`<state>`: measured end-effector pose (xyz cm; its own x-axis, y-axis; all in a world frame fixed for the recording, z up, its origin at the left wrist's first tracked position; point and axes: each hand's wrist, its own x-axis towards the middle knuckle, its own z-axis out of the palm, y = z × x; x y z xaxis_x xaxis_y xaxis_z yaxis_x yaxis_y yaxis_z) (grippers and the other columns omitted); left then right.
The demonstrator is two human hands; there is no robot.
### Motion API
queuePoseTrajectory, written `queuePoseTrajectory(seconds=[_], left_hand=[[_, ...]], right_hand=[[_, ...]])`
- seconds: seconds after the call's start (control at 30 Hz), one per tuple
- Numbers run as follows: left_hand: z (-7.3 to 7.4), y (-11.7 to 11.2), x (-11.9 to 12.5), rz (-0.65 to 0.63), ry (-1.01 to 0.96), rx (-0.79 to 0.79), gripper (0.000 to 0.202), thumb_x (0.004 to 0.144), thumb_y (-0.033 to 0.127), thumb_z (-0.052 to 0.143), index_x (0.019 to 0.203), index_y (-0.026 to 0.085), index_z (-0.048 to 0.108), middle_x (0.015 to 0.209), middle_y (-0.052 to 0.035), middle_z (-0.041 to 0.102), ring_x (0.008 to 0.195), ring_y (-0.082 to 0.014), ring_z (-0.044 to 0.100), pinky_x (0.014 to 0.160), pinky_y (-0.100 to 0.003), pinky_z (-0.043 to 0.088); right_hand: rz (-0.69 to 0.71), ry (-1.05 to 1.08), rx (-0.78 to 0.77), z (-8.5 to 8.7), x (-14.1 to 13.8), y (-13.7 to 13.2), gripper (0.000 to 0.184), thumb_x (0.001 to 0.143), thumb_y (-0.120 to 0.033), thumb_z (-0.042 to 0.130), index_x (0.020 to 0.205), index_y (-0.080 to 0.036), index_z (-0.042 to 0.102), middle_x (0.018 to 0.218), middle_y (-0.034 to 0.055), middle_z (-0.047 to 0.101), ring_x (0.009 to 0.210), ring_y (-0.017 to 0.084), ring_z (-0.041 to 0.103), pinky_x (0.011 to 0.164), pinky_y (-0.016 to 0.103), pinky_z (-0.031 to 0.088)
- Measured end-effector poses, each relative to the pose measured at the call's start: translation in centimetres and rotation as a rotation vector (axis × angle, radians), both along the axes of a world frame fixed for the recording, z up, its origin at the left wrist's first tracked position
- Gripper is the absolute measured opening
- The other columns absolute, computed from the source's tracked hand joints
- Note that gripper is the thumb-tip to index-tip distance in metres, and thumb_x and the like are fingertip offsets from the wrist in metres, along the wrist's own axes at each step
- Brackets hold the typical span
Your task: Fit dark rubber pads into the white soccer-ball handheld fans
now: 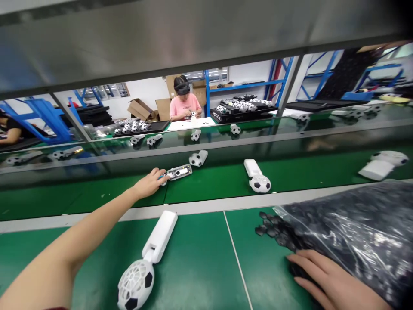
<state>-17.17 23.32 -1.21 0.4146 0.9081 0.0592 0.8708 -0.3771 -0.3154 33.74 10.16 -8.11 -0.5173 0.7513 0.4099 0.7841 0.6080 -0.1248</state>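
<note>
My left hand [149, 183] reaches onto the green conveyor belt [97, 196] and pinches a small blue-handled tool [161, 176] at an open white housing with a circuit board [179, 172]. My right hand [325, 280] lies at the near bench's right side, its fingers over a dark piece [300, 272]. Beside it, a clear plastic bag [348, 232] bulges with small black parts, and several have spilled out [272, 228]. Between my arms on the green bench [206, 275], a white handheld fan [138, 280] with a football-patterned cage lies on its side.
Several similar fans lie along the belt, such as one [258, 178] to the right of my left hand. A glass-fronted shelf [206, 137] runs above the belt. Beyond it, a person [184, 105] in a pink shirt works among trays of fan heads [241, 110].
</note>
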Motion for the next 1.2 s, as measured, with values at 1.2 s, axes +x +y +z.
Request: queuePoseTrajectory(seconds=[1.2], left_hand=[[2.8,8.4,22.0,-0.051,-0.415,-0.232,0.087,0.064,0.042,0.067,0.137,0.017,0.029,0.139,-0.013,0.036,0.126,-0.0318,0.034,0.103,-0.042,0.031]], right_hand=[[-0.159,-0.182,-0.411,5.9,-2.4,-1.3,0.022,0.082,-0.003,0.046,0.087,-0.017,0.063,0.089,0.005,0.061,0.084,0.019,0.059,0.07,0.03,0.046]])
